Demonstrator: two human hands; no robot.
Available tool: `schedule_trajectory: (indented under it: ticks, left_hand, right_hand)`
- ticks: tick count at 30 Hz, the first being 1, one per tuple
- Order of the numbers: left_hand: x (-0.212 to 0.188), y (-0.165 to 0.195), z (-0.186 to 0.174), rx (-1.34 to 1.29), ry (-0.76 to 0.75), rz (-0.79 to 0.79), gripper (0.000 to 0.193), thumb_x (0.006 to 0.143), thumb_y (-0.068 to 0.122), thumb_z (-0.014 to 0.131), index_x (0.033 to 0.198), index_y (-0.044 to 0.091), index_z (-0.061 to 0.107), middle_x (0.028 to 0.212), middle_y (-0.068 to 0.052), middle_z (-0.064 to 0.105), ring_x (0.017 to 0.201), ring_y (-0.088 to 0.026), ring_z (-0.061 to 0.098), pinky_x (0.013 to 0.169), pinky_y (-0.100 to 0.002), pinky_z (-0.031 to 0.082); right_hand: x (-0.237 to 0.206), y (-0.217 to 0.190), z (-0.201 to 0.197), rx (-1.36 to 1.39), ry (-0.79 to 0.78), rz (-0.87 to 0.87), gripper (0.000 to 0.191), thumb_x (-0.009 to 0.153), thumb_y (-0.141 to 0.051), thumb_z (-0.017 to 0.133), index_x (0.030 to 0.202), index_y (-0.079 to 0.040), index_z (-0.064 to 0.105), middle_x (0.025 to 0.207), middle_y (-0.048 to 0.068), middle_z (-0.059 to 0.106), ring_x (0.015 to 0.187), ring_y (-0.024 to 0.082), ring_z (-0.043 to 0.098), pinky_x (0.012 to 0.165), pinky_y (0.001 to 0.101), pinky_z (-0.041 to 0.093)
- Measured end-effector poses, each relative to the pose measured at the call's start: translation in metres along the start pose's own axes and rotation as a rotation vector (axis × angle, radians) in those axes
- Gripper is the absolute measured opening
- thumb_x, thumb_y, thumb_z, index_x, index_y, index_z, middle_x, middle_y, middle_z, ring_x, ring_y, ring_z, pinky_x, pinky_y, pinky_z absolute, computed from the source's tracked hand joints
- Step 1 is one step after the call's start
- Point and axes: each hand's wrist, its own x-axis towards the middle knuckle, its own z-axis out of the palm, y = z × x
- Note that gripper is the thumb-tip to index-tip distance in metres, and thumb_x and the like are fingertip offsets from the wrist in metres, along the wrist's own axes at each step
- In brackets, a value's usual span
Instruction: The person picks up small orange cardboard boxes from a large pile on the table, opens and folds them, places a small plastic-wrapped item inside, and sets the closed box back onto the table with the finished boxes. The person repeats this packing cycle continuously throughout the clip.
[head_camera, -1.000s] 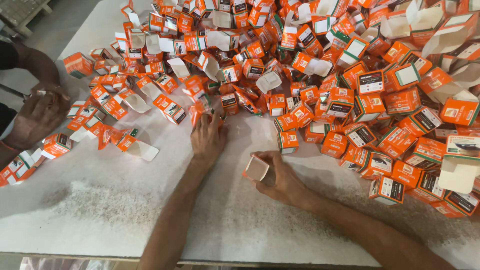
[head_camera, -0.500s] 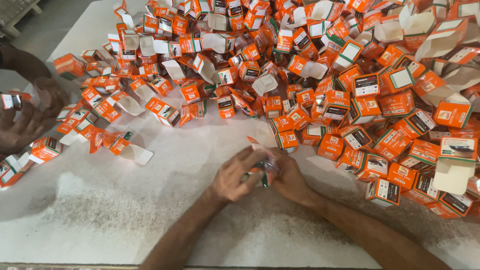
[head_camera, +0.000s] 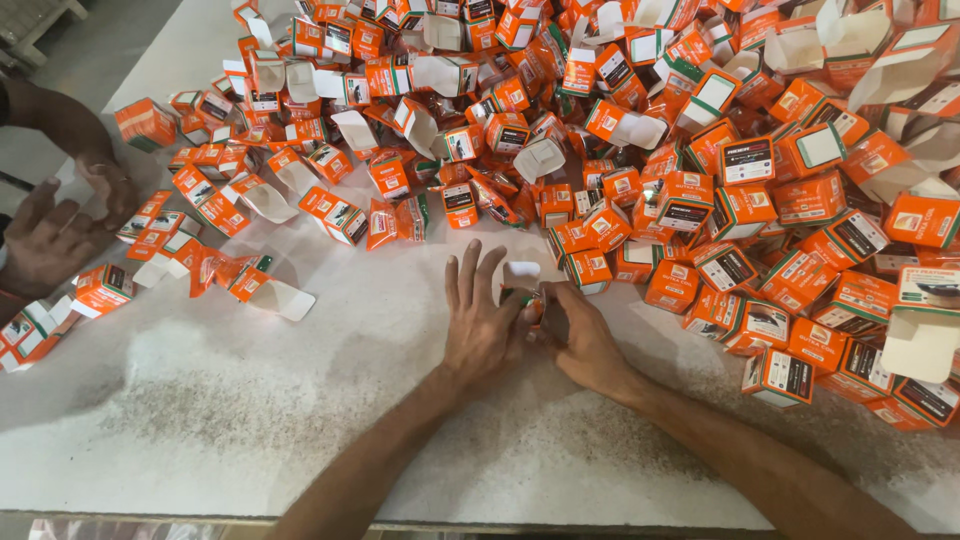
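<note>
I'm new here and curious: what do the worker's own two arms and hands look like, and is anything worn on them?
Both forearms are bare, with no sleeves in view. The left hand and the right hand wear no gloves, and no rings, watch or bands show on them. The arms are slim and enter from the bottom edge.

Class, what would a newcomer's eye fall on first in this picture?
A huge heap of small orange boxes, many with flaps open, covers the far and right side of the white table. At its near edge the left hand and right hand hold one box between them.
</note>
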Motion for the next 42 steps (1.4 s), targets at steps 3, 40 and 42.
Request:
schedule_trajectory:
  ticks: [3, 40, 42]
  left_hand:
    - [0.000, 0.000, -0.001, 0.028, -0.035, -0.079, 0.018, 0.090, 0.020, 0.073, 0.096, 0.003, 0.074, 0.158, -0.029, 0.035, 0.153, -0.053, 0.022, 0.119, -0.072, 0.018]
    - [0.003, -0.054, 0.000, -1.160, -0.398, -0.839, 0.023, 0.094, 0.020, 0.068, 0.101, -0.001, 0.073, 0.074, -0.005, 0.066, 0.064, -0.013, 0.059, 0.057, -0.028, 0.048]
    - [0.006, -0.054, 0.011, -1.070, -0.417, -0.831, 0.016, 0.087, 0.013, 0.072, 0.095, -0.001, 0.072, 0.079, -0.004, 0.071, 0.066, -0.012, 0.061, 0.058, -0.031, 0.055]
  right_hand:
    - [-0.001, -0.008, 0.002, 0.040, -0.006, -0.016, 0.061, 0.083, -0.008, 0.081, 0.134, 0.000, 0.050, 0.120, 0.018, 0.060, 0.113, 0.032, 0.060, 0.100, 0.0411, 0.047]
    - [-0.009, -0.009, -0.004, -0.286, -0.049, -0.237, 0.056, 0.086, -0.008, 0.074, 0.138, -0.003, 0.057, 0.141, 0.021, 0.055, 0.128, 0.041, 0.055, 0.104, 0.0465, 0.047]
    - [-0.011, -0.003, -0.004, -0.286, -0.066, -0.224, 0.055, 0.088, -0.009, 0.074, 0.140, -0.005, 0.056, 0.144, 0.022, 0.054, 0.128, 0.040, 0.055, 0.104, 0.0467, 0.047]
